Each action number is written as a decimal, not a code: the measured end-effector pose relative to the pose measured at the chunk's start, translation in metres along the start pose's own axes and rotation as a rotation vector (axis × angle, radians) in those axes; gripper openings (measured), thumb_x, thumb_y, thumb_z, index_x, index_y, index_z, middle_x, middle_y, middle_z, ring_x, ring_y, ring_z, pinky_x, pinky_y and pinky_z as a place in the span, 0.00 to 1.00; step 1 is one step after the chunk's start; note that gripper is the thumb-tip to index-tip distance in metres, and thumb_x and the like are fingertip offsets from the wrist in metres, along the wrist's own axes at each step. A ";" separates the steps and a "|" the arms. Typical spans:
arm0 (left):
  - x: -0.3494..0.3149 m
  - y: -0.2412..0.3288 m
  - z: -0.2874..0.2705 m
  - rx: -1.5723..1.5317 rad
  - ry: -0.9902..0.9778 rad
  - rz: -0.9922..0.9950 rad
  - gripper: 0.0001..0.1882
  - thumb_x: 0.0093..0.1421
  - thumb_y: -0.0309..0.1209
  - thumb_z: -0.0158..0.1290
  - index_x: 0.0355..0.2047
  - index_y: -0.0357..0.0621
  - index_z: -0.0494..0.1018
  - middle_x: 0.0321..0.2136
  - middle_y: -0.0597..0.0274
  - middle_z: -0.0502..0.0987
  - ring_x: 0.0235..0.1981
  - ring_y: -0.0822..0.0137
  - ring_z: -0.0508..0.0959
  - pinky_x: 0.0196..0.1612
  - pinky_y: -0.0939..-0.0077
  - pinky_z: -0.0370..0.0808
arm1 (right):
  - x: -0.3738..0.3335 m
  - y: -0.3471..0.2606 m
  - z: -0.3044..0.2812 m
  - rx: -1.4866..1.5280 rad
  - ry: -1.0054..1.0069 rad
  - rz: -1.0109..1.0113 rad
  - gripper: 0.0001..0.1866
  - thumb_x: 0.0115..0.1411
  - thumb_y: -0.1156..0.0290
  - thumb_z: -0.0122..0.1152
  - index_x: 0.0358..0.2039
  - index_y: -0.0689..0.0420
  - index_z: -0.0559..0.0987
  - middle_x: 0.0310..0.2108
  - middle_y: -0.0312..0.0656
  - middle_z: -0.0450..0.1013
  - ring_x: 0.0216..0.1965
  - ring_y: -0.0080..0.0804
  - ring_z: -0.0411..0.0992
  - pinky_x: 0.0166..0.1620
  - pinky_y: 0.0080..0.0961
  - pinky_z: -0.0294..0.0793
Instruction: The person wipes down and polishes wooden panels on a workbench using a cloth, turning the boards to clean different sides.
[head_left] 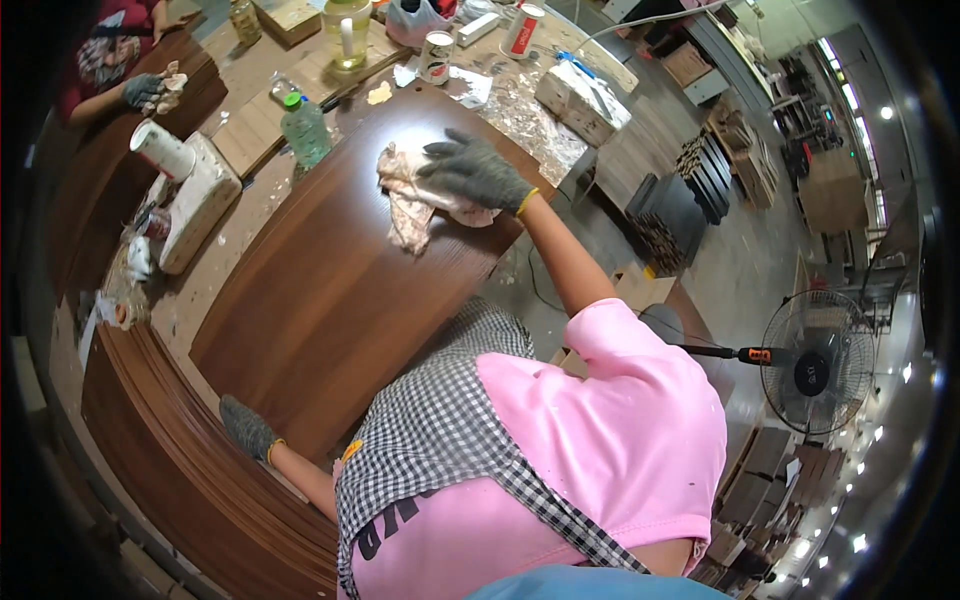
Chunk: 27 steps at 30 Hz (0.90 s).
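A dark brown wooden panel point(330, 290) with a glossy face lies across the worktable in front of me. Toward its far end my right hand point(475, 172), in a dark grey glove, presses a stained white and pinkish rag point(410, 220) onto the surface. Its fingers lie over the rag, and part of the cloth is hidden under the palm. My left hand point(250, 428), gloved the same way, rests at the panel's near left edge with fingers stretched out and no object visible in it.
Grooved brown boards point(180, 450) lie at the left. A green-capped bottle point(304, 130) and a paint-spotted block point(205, 200) stand beside the panel. Cans point(436, 58) sit beyond it. A co-worker's gloved hand point(145, 92) holds a rag at far left. A fan point(815, 365) stands right.
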<state>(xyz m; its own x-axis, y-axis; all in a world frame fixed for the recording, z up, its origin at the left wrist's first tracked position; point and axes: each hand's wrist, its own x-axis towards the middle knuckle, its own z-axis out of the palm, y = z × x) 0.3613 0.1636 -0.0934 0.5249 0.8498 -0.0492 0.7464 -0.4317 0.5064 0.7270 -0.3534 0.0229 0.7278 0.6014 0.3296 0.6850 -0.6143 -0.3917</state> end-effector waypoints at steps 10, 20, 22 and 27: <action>-0.006 0.009 -0.006 0.067 0.055 -0.034 0.30 0.74 0.46 0.36 0.60 0.31 0.71 0.62 0.43 0.71 0.63 0.48 0.70 0.67 0.63 0.63 | -0.081 0.296 -0.104 -0.739 0.252 1.207 0.26 0.65 0.43 0.53 0.52 0.46 0.83 0.50 0.49 0.79 0.52 0.49 0.77 0.53 0.41 0.76; -0.006 0.017 0.034 0.132 0.112 0.148 0.26 0.74 0.43 0.38 0.58 0.36 0.73 0.57 0.43 0.76 0.58 0.46 0.75 0.62 0.58 0.70 | -0.083 0.369 -0.136 -0.744 0.279 1.098 0.22 0.64 0.50 0.58 0.45 0.54 0.85 0.45 0.51 0.81 0.48 0.51 0.79 0.51 0.42 0.76; -0.027 0.048 0.007 0.036 0.146 -0.019 0.27 0.74 0.46 0.39 0.57 0.36 0.73 0.56 0.41 0.76 0.58 0.44 0.75 0.61 0.56 0.70 | -0.017 0.262 -0.091 -0.563 0.339 0.656 0.16 0.65 0.59 0.60 0.46 0.55 0.85 0.44 0.52 0.81 0.47 0.48 0.79 0.51 0.39 0.76; -0.027 0.062 -0.003 -0.026 0.131 -0.066 0.29 0.72 0.49 0.40 0.57 0.35 0.73 0.54 0.39 0.76 0.57 0.40 0.73 0.60 0.53 0.69 | 0.050 -0.003 0.028 0.861 -0.006 0.407 0.16 0.63 0.77 0.63 0.51 0.62 0.82 0.44 0.41 0.82 0.46 0.27 0.77 0.53 0.24 0.76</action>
<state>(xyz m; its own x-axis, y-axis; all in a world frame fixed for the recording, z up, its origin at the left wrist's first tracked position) 0.3917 0.1145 -0.0586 0.4161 0.9089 0.0286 0.7660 -0.3673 0.5276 0.7606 -0.3074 0.0166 0.9034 0.4281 0.0252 0.1178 -0.1912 -0.9745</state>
